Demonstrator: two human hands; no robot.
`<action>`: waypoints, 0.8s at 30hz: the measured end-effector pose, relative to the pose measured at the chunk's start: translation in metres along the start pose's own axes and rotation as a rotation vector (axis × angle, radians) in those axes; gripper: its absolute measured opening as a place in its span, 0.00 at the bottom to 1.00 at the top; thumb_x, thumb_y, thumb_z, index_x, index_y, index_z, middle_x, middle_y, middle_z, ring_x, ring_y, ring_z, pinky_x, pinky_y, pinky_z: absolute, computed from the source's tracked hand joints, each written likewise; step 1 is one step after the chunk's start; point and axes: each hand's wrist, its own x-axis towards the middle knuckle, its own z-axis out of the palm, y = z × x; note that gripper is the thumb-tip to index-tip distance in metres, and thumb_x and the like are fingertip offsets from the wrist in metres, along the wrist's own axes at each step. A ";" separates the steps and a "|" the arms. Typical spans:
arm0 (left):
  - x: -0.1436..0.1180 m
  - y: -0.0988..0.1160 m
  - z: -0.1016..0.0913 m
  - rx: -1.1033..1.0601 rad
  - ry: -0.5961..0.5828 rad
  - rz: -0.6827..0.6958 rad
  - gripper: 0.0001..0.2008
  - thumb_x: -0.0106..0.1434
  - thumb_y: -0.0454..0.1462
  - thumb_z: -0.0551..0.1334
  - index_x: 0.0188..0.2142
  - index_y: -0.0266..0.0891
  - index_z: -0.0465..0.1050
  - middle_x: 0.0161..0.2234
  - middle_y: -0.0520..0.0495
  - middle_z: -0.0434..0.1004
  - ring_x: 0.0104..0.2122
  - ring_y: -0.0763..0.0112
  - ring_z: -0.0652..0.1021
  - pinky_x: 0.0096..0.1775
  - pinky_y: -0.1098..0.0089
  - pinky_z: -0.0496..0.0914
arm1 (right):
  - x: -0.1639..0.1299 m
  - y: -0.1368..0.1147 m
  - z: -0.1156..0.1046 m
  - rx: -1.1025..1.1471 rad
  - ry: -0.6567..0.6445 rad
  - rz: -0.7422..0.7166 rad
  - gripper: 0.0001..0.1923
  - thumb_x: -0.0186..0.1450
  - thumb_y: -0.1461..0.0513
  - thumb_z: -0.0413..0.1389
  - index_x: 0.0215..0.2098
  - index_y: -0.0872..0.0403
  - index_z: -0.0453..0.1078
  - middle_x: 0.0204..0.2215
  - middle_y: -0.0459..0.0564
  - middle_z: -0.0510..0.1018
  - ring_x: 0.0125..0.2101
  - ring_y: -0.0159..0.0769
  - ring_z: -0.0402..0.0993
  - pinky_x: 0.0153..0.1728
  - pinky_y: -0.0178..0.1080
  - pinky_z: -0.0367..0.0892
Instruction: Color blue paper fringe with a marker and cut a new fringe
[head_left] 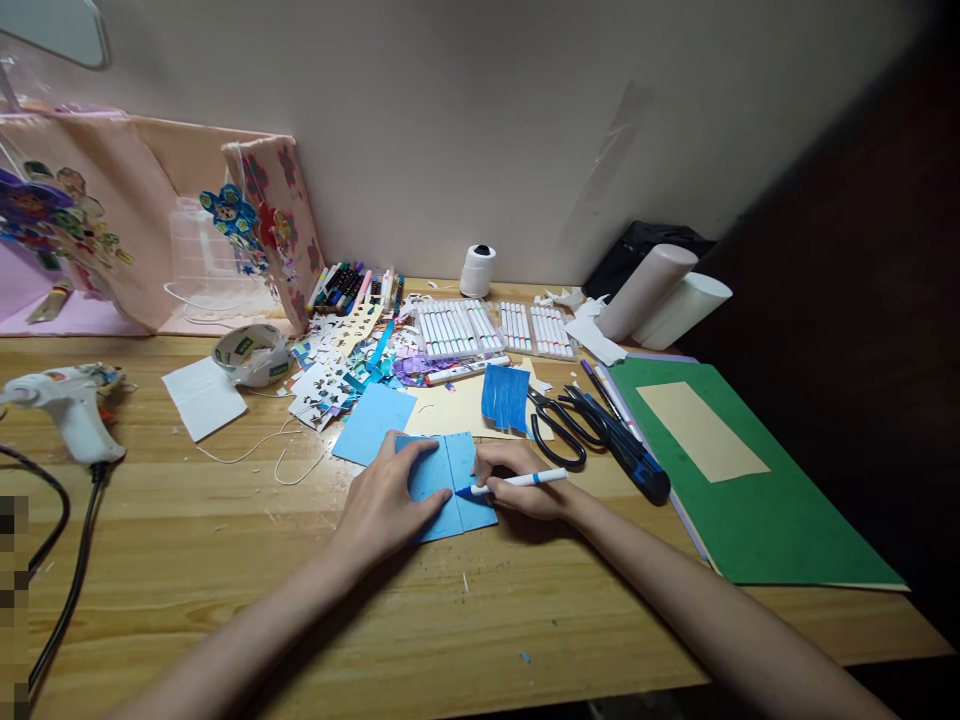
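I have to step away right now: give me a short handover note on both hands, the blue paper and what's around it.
Left hand: flat on the blue paper, pinning it to the table.
Right hand: holds a white marker, its blue tip on the paper near the middle fold.
Nearby: scissors and a utility knife just right of the hands; another blue sheet and a blue-coloured piece behind; marker sets further back; glue gun far left; green board at right.
Done: paper shows a crease down its middle.
Left: any marking is not visible; the paper is uncut.
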 end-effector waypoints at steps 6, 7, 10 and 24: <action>0.001 -0.001 0.001 -0.012 -0.002 0.009 0.24 0.56 0.46 0.61 0.52 0.48 0.66 0.47 0.45 0.64 0.42 0.57 0.73 0.41 0.58 0.69 | -0.001 0.000 0.000 0.008 -0.053 -0.047 0.08 0.56 0.64 0.51 0.20 0.53 0.61 0.21 0.46 0.72 0.25 0.35 0.66 0.29 0.36 0.61; 0.001 -0.001 0.001 -0.013 -0.001 0.010 0.24 0.56 0.46 0.62 0.52 0.48 0.66 0.47 0.45 0.64 0.42 0.57 0.73 0.41 0.58 0.69 | -0.001 0.000 0.000 0.017 -0.063 -0.059 0.07 0.56 0.64 0.50 0.20 0.53 0.62 0.21 0.47 0.72 0.25 0.35 0.66 0.29 0.36 0.62; 0.001 -0.002 0.001 -0.012 0.008 0.011 0.23 0.56 0.46 0.62 0.52 0.48 0.66 0.47 0.45 0.64 0.42 0.56 0.73 0.40 0.58 0.70 | -0.002 0.001 0.000 0.031 -0.079 -0.086 0.07 0.56 0.64 0.50 0.20 0.53 0.62 0.21 0.47 0.71 0.24 0.35 0.66 0.29 0.36 0.62; 0.002 -0.003 0.003 0.012 0.007 0.003 0.24 0.56 0.46 0.62 0.52 0.49 0.66 0.46 0.45 0.64 0.40 0.57 0.74 0.39 0.58 0.70 | -0.006 0.004 0.000 0.091 -0.198 -0.063 0.11 0.58 0.60 0.53 0.19 0.53 0.64 0.19 0.45 0.71 0.24 0.33 0.67 0.28 0.35 0.62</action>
